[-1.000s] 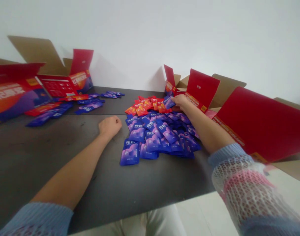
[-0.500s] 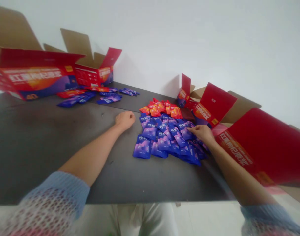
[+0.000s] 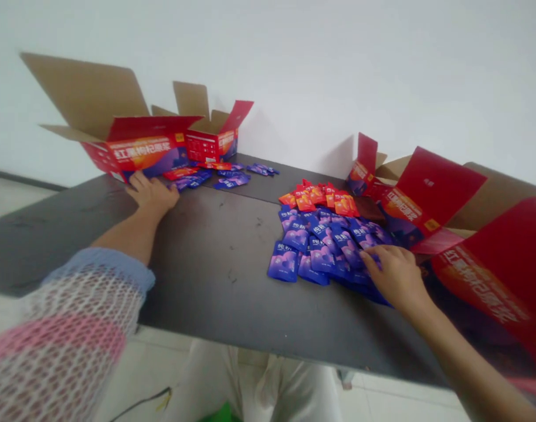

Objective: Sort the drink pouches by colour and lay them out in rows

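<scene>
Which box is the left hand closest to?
The leftmost open red box: the left hand is at its lower front, while the other boxes stand farther off.

I've got blue-and-violet sachets (image 3: 323,240) here, red-and-orange sachets (image 3: 312,196), red cartons (image 3: 147,153) with brown insides, a dark grey desk (image 3: 206,252), a sleeve (image 3: 83,310) banded blue, white, pink!

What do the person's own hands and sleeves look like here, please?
The left hand and right hand are both bare, with no gloves. The left sleeve is a loose, open-knit white mesh with a pink band across it, ending in a light blue cuff. The right forearm is bare as far as the picture shows, so its sleeve cannot be seen.
</scene>
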The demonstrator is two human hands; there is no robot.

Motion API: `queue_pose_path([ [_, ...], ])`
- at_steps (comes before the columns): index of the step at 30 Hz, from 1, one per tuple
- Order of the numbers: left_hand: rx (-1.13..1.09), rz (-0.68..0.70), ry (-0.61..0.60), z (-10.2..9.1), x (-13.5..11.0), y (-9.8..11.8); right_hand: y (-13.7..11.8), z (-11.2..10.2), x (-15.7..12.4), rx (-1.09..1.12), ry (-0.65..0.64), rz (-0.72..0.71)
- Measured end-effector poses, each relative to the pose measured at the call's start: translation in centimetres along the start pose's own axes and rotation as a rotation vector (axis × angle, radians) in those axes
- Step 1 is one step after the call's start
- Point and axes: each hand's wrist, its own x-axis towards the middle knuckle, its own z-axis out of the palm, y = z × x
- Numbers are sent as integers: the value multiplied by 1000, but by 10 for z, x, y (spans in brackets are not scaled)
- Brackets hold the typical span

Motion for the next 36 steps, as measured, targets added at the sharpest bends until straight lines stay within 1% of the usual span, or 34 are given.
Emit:
queue_pose_path([
  [2,-36,-28,-100,-2,4,-1,1,4,-5,21,69,-21],
  [4,-30,-5,-212,-4,8,4,-3,1,-10,37,148,-45],
  [7,123,39,-367,-8,13,11,-18,-12,-18,70,255,-91],
  [8,185,38,-387,-10,13,12,-23,-17,-22,84,285,-100],
  [10,279,1,-375,-15,7,14,-32,-22,-31,123,321,-111],
  [12,344,-44,-366,-24,-9,18,-37,-22,-41,175,344,-107],
  [14,396,-40,-383,-37,-33,24,-36,-17,-50,239,370,-82],
  [16,433,19,-385,-52,-59,27,-34,-9,-58,310,398,-34],
  [18,429,94,-371,-66,-82,26,-33,0,-64,375,407,20],
  [20,340,194,-372,-75,-98,23,-33,3,-65,426,384,53],
  [22,117,264,-354,-77,-110,26,-35,0,-63,463,330,52],
  [23,-44,259,-344,-75,-116,32,-37,-4,-61,484,300,41],
  [24,-227,221,-333,-72,-124,42,-39,-9,-57,513,270,23],
  [25,-414,149,-350,-68,-132,56,-42,-13,-53,553,243,2],
  [27,-810,-44,-426,-60,-155,94,-49,-21,-41,689,197,-32],
  [28,-987,-97,-502,-57,-168,117,-54,-23,-35,788,164,-41],
  [29,-1142,-114,-590,-55,-182,140,-59,-24,-29,911,121,-35],
  [30,-1270,-110,-673,-54,-197,163,-64,-24,-22,1051,47,-24],
  [32,-1439,-79,-854,-56,-227,203,-74,-23,-11,1304,-116,42],
  [33,-1489,-61,-938,-57,-241,218,-79,-23,-7,1389,-175,65],
  [34,-1524,-43,-1006,-58,-252,231,-82,-22,-2,1447,-204,72],
  [35,-1539,-35,-1058,-58,-262,241,-85,-22,1,1474,-189,75],
  [36,-1528,-48,-1101,-56,-269,249,-88,-23,5,1469,-143,73],
])
